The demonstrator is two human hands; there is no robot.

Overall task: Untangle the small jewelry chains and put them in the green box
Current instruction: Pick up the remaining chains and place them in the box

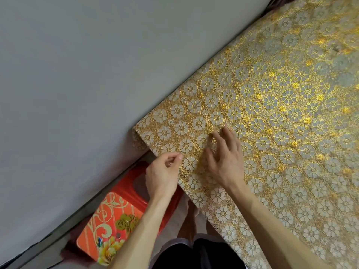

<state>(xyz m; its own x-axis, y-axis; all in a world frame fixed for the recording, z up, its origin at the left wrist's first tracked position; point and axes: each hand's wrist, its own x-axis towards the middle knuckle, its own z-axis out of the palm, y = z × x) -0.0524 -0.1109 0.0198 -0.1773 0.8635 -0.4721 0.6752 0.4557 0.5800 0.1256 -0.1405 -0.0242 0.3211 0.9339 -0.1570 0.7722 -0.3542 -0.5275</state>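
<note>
1. Task item. The chains could not be made out in the head view; any fine gold links would be lost against the gold pattern. Probable location (judgement): on the cloth beneath the two hands, just inboard of the tablecloth corner (139, 131). The green box was not in view.

2. Handling (judgement). Chains of this type are v. light, limp and prone to re-knotting, and thin links are fragile under a sharp pull. Take hold w/ fingertip pinches on either side of a knot, not at the clasp, and tease it loose rather than tug. Lift each freed chain by one end so it hangs straight.

3. Hands. The left hand (165, 167) hovered at the cloth edge, just toward the person from the corner, fingers curled, thumb tip meeting forefinger tip in a narrow pinch. Whether a chain sat in that pinch could not be told. The right hand (223, 158) lay further inboard of the corner, fingers spread wide, tips on the tablecloth (291, 113).

4. Surroundings. A red floral stool (116, 220) stood below the corner, near the grey wall (87, 65). Dark shorts (194, 253) showed at the frame bottom.

5. Markings. No brand, label or legible text; decoration only.
</note>
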